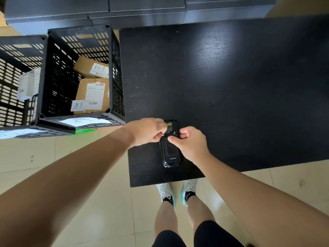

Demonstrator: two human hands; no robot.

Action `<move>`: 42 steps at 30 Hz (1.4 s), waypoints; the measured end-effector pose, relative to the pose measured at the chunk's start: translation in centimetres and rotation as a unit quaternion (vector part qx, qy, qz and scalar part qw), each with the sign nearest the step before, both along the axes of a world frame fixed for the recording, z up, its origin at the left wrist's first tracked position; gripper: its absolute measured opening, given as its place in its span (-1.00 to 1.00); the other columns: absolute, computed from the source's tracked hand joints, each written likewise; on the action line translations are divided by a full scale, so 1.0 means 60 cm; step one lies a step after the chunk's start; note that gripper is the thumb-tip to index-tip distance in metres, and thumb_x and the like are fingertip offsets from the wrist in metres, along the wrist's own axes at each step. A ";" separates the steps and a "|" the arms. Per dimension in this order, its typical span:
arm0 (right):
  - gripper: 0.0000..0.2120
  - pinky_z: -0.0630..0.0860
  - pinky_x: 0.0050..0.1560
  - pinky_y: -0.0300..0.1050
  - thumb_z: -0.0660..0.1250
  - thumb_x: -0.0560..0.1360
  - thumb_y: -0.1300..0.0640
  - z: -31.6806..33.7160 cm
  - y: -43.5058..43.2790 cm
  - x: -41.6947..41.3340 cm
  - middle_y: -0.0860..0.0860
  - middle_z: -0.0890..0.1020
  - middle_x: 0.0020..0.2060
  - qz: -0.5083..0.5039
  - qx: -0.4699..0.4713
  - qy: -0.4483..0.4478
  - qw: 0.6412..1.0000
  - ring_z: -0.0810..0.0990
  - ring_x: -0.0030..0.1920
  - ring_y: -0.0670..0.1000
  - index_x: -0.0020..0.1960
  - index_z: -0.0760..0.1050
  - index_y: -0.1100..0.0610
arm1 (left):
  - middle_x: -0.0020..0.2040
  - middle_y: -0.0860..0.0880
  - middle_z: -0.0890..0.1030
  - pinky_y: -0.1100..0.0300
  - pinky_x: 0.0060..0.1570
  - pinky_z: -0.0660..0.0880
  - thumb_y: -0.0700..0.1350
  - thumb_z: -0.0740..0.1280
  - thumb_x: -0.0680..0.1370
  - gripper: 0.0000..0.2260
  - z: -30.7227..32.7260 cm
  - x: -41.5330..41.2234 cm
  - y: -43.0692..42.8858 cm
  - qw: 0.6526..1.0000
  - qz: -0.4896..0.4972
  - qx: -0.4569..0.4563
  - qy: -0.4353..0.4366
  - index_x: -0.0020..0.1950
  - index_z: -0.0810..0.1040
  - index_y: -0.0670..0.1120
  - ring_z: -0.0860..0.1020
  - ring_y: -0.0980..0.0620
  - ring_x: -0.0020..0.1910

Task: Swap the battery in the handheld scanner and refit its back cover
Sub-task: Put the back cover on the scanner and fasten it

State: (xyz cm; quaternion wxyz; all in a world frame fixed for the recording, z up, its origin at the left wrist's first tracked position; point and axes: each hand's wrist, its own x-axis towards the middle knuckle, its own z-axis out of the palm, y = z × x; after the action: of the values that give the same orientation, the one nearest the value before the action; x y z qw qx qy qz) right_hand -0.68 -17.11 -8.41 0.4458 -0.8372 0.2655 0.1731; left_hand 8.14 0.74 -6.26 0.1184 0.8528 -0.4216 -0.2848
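Two hands on one handheld scanner (pixel 170 154), black, lying face down near the front-left corner of a black table (pixel 231 86), its long axis running 12 to 6 o'clock, the "urovo" mark on the back cover (pixel 171 150) near the 6 o'clock end. Yellow-labelled patch visible at the scanner's 12 o'clock end; two small latch screws sit just below it, the left one mostly hidden by fingers. Left hand (pixel 148 131) comes in from 9 o'clock, fingers curled and pinching at the scanner's upper left edge by the latch. Right hand (pixel 191 144) comes in from 4 o'clock, thumb pressed on the cover's upper middle, fingers curled against the right side by the other latch. Cannot tell whether the cover is fully seated or lifted. Outward: at 10 o'clock from the scanner, beside the table's left edge, a black slotted crate (pixel 53 77) holding two cardboard boxes (pixel 92 86) with shipping labels and a handwritten paper slip. A second crate (pixel 12 82) sits further left at 9 o'clock, touching the first, a pale parcel inside. Dark cabinets (pixel 142 8) at 12 o'clock behind the table. Beige tiled floor (pixel 89 175) below; the person's pale sneakers (pixel 178 193) at 6 o'clock, just under the table's front edge.
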 end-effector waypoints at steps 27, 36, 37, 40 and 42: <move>-0.47 0.60 0.05 -0.10 0.55 0.32 -0.10 0.002 0.001 -0.004 -0.02 0.67 -0.03 -0.014 0.011 -0.002 1.000 0.64 -0.02 -0.06 0.18 0.56 0.13 | -0.03 -0.03 0.56 0.20 -0.19 0.44 -0.13 0.37 0.53 -0.87 -0.008 -0.109 -0.026 0.897 0.428 -0.077 0.080 0.05 0.50 -0.11 0.53 -0.01 -0.18; -0.85 0.47 -0.16 -0.31 0.43 0.45 -0.01 0.030 -0.079 0.039 -0.14 0.66 -0.14 0.169 -0.020 0.000 0.985 0.60 -0.12 -0.15 0.00 0.61 -0.01 | -0.01 0.00 0.53 0.03 0.02 0.59 -0.06 0.62 0.30 -0.43 -0.010 -0.150 -0.073 0.674 0.694 -0.151 0.205 0.20 0.42 -0.06 0.60 -0.03 -0.02; -0.90 0.46 -0.17 -0.32 0.41 0.48 0.03 0.035 -0.085 0.045 -0.13 0.65 -0.15 0.226 -0.040 -0.034 0.973 0.60 -0.14 -0.15 -0.02 0.62 0.00 | -0.01 -0.02 0.54 -0.01 0.07 0.58 -0.08 0.62 0.30 -0.43 -0.010 -0.148 -0.077 0.675 0.694 -0.146 0.202 0.20 0.42 -0.08 0.60 -0.04 -0.01; -0.92 0.53 -0.13 -0.20 0.37 0.54 0.07 0.039 -0.090 0.061 -0.08 0.61 -0.09 0.382 -0.056 -0.091 0.918 0.58 -0.19 -0.10 -0.01 0.62 0.02 | 0.02 -0.04 0.56 -0.01 0.10 0.58 -0.11 0.61 0.32 -0.43 -0.012 -0.145 -0.082 0.680 0.696 -0.128 0.193 0.23 0.44 -0.11 0.59 -0.04 0.01; -0.91 0.55 -0.11 -0.14 0.34 0.56 0.09 0.035 -0.089 0.074 -0.05 0.59 -0.04 0.443 -0.058 -0.106 0.888 0.57 -0.17 -0.08 0.01 0.61 0.05 | 0.01 -0.03 0.58 0.01 0.09 0.58 -0.09 0.60 0.32 -0.45 -0.014 -0.146 -0.084 0.691 0.692 -0.119 0.172 0.22 0.46 -0.11 0.60 -0.02 -0.01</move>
State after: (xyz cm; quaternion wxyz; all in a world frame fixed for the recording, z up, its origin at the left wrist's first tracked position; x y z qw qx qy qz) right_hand 3.76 -22.47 -6.30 0.2991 -0.9056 -0.1720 0.2468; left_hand -0.64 -4.29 -7.10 0.4524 0.8181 0.2851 -0.2116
